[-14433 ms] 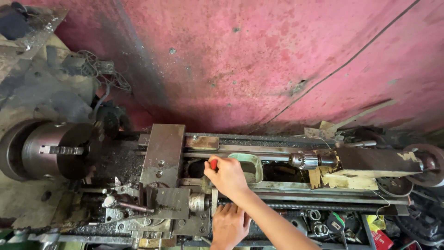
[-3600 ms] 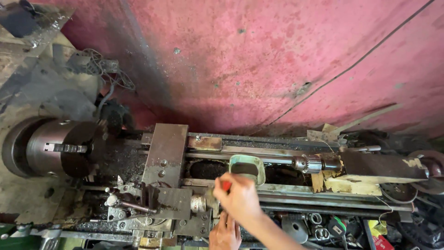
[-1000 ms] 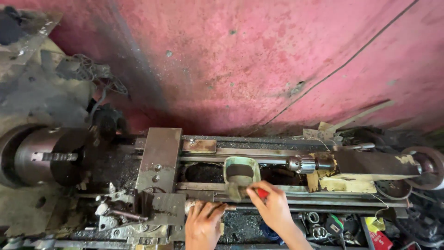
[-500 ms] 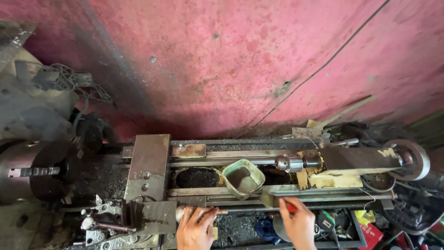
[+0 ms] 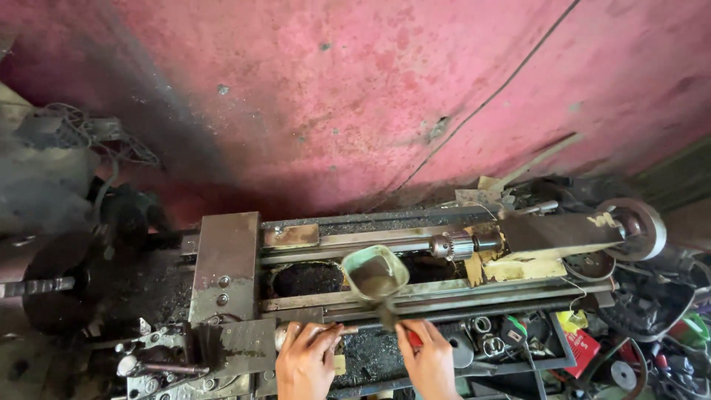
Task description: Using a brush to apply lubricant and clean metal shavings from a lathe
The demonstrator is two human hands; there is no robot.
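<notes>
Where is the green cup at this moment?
In the head view, the green cup sits on the lathe bed, near the middle, just left of the drill chuck and above the right hand.

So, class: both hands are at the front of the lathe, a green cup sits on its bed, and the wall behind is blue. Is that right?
Not quite. The head view shows the wall is red-pink, not blue. Both hands, left hand and right hand, are at the front of the lathe, and the green cup sits on its bed.

Dim daylight; edges perhaps slightly blurred
</notes>
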